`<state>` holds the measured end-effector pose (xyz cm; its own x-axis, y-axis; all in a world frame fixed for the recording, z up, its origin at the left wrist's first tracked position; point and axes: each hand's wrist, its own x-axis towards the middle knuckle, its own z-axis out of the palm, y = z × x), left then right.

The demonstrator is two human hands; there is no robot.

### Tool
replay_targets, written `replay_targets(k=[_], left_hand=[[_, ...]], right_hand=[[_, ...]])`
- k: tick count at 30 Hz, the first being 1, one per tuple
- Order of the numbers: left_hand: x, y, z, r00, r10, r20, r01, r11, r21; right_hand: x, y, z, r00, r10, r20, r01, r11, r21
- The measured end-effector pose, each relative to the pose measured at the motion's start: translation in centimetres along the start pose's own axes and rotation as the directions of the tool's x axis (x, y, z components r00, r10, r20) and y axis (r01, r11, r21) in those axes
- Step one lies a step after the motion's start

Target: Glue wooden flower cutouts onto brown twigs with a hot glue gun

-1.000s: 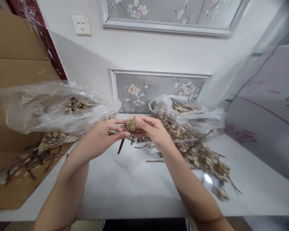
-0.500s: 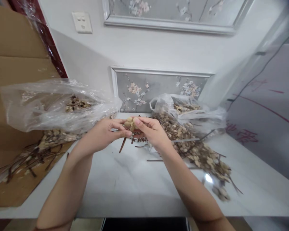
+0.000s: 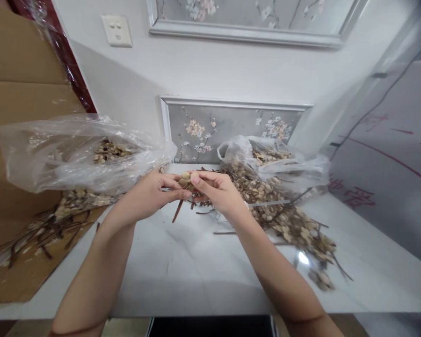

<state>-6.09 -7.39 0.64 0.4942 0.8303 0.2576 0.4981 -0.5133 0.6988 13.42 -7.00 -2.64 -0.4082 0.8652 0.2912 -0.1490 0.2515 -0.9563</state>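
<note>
Above the middle of the white table, both hands meet around a small sprig with beige, petal-like rounds and a thin brown stem pointing down. My left hand pinches it from the left, thumb and fingers pressed together. From the right, my right hand grips the rounds, its thumb lying on top. Fingers hide part of the sprig. Close behind and right of my right hand spreads a heap of similar dried-looking sprigs with brown stems.
A clear plastic bag with beige pieces lies at left, over more sprigs on cardboard. Another plastic bag rests on the right heap. One loose cluster lies near the right front. A wall with framed floral panels stands behind the table.
Both hands stay almost in place around the sprig. Its beige rounds have shifted slightly between the fingers, and the right thumb has moved a little left. The view has tilted slightly.
</note>
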Motion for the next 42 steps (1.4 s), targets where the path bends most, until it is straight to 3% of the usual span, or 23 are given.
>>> replay_targets(k=[9,22,36,42], left_hand=[[-0.05,0.22,0.18,1.0,0.005,-0.02,-0.005,1.0,-0.009],[-0.14,0.8,0.1,0.995,-0.093,-0.019,0.094,0.994,0.061],[-0.06,0.36,0.25,0.998,-0.057,-0.017,0.057,0.997,0.051],[-0.11,0.76,0.25,0.995,-0.096,-0.04,0.098,0.994,0.051]], right_hand=[[-0.09,-0.04,-0.03,1.0,0.005,0.01,-0.005,1.0,0.012],[-0.11,-0.12,0.02,1.0,-0.02,-0.009,0.019,1.0,-0.011],[-0.14,0.03,-0.13,1.0,-0.01,0.003,0.01,1.0,-0.005],[0.0,0.11,-0.12,1.0,-0.022,-0.02,0.022,0.999,-0.034]])
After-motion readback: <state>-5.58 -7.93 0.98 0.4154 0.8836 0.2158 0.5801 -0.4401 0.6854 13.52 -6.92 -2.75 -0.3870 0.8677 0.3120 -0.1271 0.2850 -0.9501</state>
